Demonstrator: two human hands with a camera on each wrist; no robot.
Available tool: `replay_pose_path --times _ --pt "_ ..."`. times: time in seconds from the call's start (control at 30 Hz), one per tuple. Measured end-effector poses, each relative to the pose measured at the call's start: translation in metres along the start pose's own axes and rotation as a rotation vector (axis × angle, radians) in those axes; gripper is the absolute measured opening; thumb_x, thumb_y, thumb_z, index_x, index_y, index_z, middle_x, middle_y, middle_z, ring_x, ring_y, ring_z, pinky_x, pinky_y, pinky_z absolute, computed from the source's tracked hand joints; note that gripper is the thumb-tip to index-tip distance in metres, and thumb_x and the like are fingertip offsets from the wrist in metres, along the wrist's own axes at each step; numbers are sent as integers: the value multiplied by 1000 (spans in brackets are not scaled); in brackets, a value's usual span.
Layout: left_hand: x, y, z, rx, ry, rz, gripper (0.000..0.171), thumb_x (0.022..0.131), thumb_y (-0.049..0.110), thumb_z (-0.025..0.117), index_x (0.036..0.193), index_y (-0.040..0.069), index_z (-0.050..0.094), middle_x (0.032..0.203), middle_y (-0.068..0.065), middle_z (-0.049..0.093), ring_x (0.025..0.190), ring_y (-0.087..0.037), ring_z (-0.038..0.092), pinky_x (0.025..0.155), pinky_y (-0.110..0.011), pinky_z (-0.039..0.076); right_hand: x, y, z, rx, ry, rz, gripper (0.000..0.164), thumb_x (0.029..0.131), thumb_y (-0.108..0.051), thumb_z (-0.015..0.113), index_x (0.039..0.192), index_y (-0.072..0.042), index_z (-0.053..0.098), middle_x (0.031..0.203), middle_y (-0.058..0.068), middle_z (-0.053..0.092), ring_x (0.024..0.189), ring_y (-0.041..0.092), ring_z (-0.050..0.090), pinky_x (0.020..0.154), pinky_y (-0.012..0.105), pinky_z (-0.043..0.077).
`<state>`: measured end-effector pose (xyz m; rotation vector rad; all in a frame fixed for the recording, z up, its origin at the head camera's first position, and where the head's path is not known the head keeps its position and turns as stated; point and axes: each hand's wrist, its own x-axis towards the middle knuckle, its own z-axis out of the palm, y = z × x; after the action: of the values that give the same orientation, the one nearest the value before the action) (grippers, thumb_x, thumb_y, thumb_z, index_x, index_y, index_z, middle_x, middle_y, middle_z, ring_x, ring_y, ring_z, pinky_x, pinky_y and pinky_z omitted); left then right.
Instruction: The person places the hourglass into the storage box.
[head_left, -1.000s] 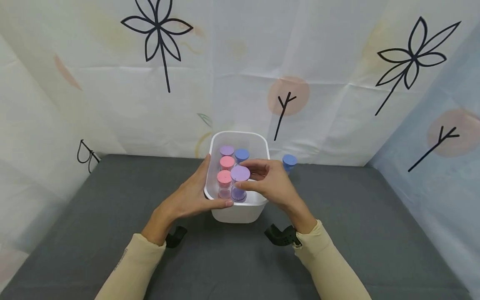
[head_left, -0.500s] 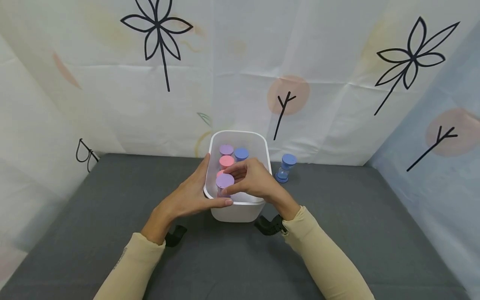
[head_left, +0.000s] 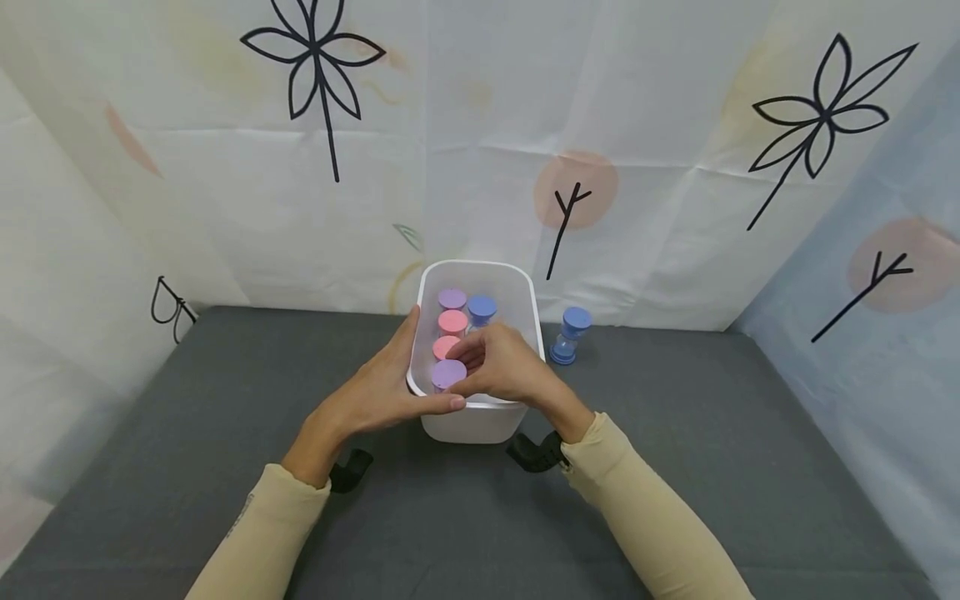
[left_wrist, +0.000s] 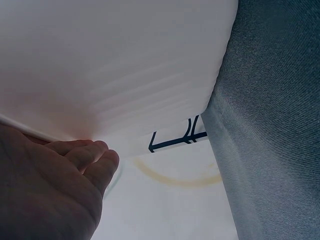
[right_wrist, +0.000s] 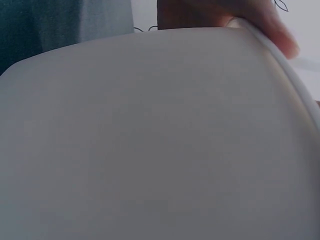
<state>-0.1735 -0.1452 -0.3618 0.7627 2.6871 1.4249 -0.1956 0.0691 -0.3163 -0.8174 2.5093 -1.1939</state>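
A white plastic bin stands on the grey cloth. My left hand holds it at the near left corner, thumb over the front rim and fingers along the outer left wall; in the left wrist view those fingers lie against the wall. Inside the bin, my right hand pinches a purple-capped sand timer in the near left corner; its lower part is hidden. Behind it in a row are two pink sand timers and another purple one. A blue sand timer stands beside that row.
Another blue sand timer stands upright on the grey cloth, right of the bin. A patterned white fabric backdrop rises close behind the bin, with side panels left and right.
My right hand has moved left with the purple sand timer and lowered it into the bin's near left corner, in front of the pink ones. The left hand stays on the bin.
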Motion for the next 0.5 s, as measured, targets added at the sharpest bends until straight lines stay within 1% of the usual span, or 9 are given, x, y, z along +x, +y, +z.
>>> replay_pose_path --times 0.17,0.3,0.4,0.5 --pt "1 1 0 -12 4 9 128 76 56 85 161 37 -9 168 3 10 146 -22 32 110 -53 37 2 -1 1 -47 8 18 37 76 -5 88 110 0 75 102 7 74 92 17 70 83 32 56" --pt "1 1 0 -22 4 18 126 76 55 85 160 41 -8 166 9 11 145 -23 33 109 -54 38 2 -2 2 -90 21 20 35 75 -6 89 107 0 76 98 6 75 87 15 70 80 30 56" --pt "2 1 0 -30 3 25 126 76 55 86 160 42 -7 166 8 14 143 -20 36 108 -52 39 3 -3 3 -119 26 22 33 74 -7 89 104 -2 76 95 5 74 84 13 68 77 28 55" --pt "2 0 1 -36 1 40 125 76 53 86 160 42 -6 165 4 19 140 -16 38 106 -50 41 4 -4 4 -145 27 18 32 74 -7 89 103 -2 76 94 4 74 82 12 68 75 27 55"
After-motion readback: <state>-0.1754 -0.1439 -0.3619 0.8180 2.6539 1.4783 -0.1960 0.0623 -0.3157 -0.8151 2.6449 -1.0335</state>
